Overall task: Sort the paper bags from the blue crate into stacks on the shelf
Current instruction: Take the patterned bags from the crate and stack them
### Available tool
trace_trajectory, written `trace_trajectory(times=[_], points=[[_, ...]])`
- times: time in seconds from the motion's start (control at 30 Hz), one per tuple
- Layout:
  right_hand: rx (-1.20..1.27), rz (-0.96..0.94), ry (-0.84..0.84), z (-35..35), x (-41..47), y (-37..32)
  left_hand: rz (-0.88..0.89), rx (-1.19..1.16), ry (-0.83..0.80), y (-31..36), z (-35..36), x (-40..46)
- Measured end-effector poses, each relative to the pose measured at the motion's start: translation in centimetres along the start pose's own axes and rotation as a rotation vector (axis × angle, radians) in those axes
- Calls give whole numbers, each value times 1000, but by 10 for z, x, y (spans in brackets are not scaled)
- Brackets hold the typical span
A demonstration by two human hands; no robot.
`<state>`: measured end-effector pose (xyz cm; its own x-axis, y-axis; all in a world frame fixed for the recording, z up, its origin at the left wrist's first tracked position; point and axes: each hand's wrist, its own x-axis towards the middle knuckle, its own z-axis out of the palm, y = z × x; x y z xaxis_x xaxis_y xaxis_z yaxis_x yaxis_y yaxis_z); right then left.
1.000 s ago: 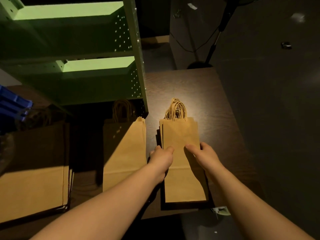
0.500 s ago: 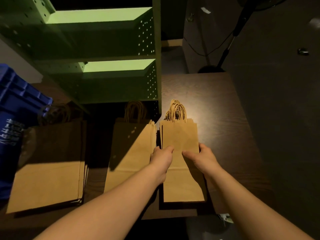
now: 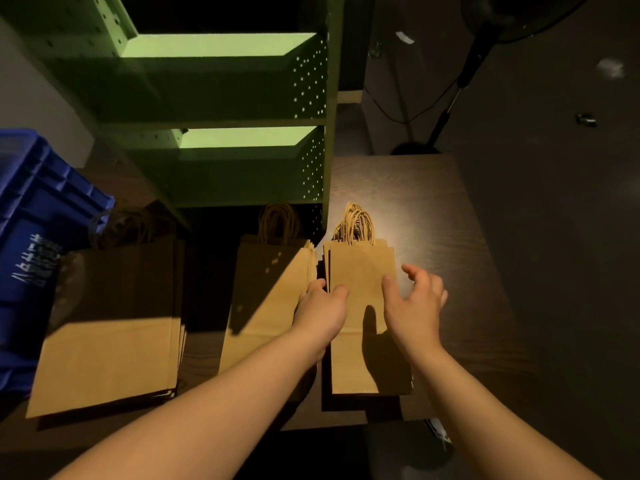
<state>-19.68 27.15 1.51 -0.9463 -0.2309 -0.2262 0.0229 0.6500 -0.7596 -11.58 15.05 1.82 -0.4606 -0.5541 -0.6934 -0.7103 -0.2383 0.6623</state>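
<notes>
Paper stack (image 3: 363, 271) squaring step: left hand (image 3: 322, 306) grips its left edge, right hand (image 3: 414, 303) hovers spread, holding nothing; next, fetch bag from crate (image 3: 31, 216)

Dim room, dark wood table (image 3: 433, 216), dark floor (image 3: 554, 202), standing fan (image 3: 460, 77) behind.
</notes>
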Motion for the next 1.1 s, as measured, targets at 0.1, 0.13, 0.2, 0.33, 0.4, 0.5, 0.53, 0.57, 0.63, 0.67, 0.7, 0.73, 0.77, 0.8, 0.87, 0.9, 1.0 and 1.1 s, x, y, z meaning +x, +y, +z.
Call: trace_trajectory(times=[0.1,0.13,0.2,0.33,0.4,0.5,0.53,0.57,0.63,0.67,0.7,0.73,0.77,0.8,0.87,0.9,1.0,1.1], points=[[-6,-156,9,3,-10,-23,67,45,-41,8,-17,-10],[-11,-208,-3,6,-13,-30,76,42,-65,12,-22,-13],[-7,-297,-38,13,-18,-47,84,9,-112,18,-36,-19],[15,-411,-136,39,-30,-78,82,-121,-92,24,-80,-34],[22,-452,-189,55,-40,-94,89,-198,-39,21,-111,-40],[57,-505,-272,77,-58,-120,92,-262,26,15,-161,-50],[65,-522,-290,84,-65,-130,91,-290,44,14,-178,-53],[74,-535,-303,90,-70,-140,94,-320,60,14,-193,-56],[89,-572,-345,108,-86,-165,119,-380,110,8,-232,-65],[91,-588,-371,117,-93,-178,136,-399,134,5,-250,-70],[89,-599,-396,126,-99,-188,151,-414,152,2,-266,-74],[87,-607,-422,138,-107,-203,167,-427,178,-2,-286,-79],[85,-607,-438,147,-113,-213,179,-432,199,-6,-302,-83],[86,-608,-456,157,-120,-225,190,-437,223,-9,-318,-88],[114,-595,-514,184,-140,-254,220,-477,276,-22,-359,-95],[127,-576,-547,196,-149,-268,235,-504,299,-28,-377,-98],[135,-560,-629,235,-176,-308,251,-615,386,-46,-436,-102],[146,-492,-744,271,-201,-344,242,-667,482,-67,-493,-100]])
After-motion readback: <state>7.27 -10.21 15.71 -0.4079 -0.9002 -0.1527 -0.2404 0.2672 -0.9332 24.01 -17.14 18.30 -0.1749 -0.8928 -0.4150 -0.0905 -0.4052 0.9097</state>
